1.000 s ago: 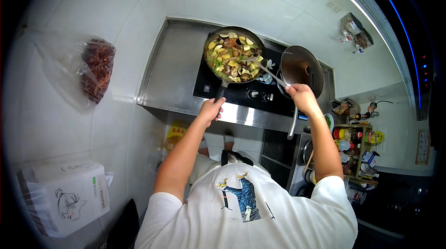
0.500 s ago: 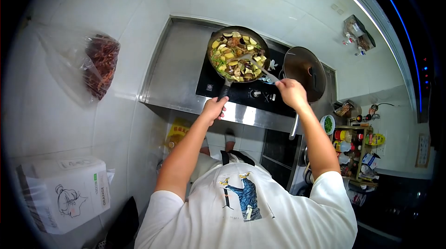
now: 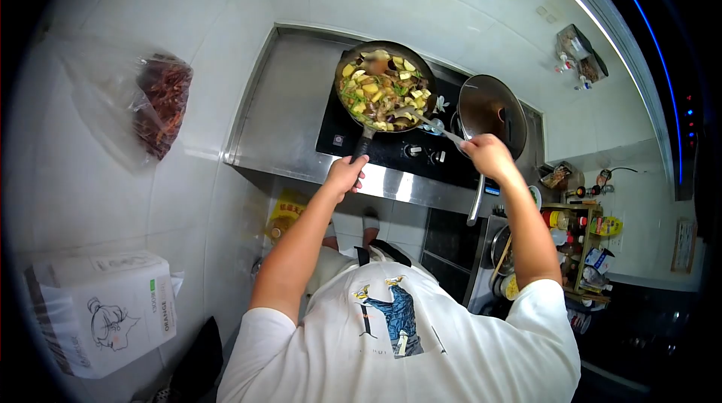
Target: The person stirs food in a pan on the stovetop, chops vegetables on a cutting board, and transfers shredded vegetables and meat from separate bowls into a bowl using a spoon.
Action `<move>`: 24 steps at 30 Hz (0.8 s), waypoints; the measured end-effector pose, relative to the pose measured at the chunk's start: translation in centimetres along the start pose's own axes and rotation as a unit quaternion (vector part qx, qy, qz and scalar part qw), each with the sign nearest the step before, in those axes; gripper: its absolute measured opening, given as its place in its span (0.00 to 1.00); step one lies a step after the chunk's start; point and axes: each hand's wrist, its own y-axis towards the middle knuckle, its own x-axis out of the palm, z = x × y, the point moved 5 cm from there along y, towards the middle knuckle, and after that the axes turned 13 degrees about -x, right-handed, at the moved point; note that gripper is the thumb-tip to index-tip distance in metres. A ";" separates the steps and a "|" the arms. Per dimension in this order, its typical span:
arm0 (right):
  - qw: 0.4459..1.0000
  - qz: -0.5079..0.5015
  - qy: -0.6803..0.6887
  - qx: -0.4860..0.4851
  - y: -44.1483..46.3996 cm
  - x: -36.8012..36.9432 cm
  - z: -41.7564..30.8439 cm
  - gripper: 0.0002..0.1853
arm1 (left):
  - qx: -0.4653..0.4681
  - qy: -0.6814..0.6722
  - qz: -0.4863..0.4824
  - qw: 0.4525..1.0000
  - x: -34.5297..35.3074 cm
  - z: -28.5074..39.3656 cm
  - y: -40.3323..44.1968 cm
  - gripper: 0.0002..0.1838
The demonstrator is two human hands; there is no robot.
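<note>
My left hand point(image 3: 346, 176) is wrapped round the black handle point(image 3: 362, 148) of a frying pan on the stove's left side. Chopped vegetables in yellow, green and purple, with brown pieces, fill the pan point(image 3: 340, 109). My right hand point(image 3: 487, 156) grips a spatula point(image 3: 444, 132), whose head rests among the food at the pan's lower right. Beside the pan, close to my right hand, stands a second dark pan point(image 3: 480, 98) with a long metal handle point(image 3: 476, 200).
The black stove point(image 3: 391, 150) is set in a steel counter point(image 3: 282, 102). Bottles and jars crowd a rack point(image 3: 590, 252) at the right. A plastic bag of dried red food point(image 3: 162, 106) hangs on the left wall, above a white package point(image 3: 113, 313).
My right hand first moved left with the spatula, then back right and slightly down. The food has shifted in the pan. My left hand keeps its hold on the handle.
</note>
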 end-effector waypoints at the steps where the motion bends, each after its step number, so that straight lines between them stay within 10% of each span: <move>1: 1.000 0.015 -0.015 -0.009 0.8 1.4 0.4 0.20 | 0.000 0.003 -0.001 1.000 0.0 0.0 0.0 0.18; 24: 0.999 0.001 0.019 0.044 2.1 -1.1 -0.9 0.18 | 0.002 -0.003 0.005 1.000 -0.1 0.0 -0.1 0.17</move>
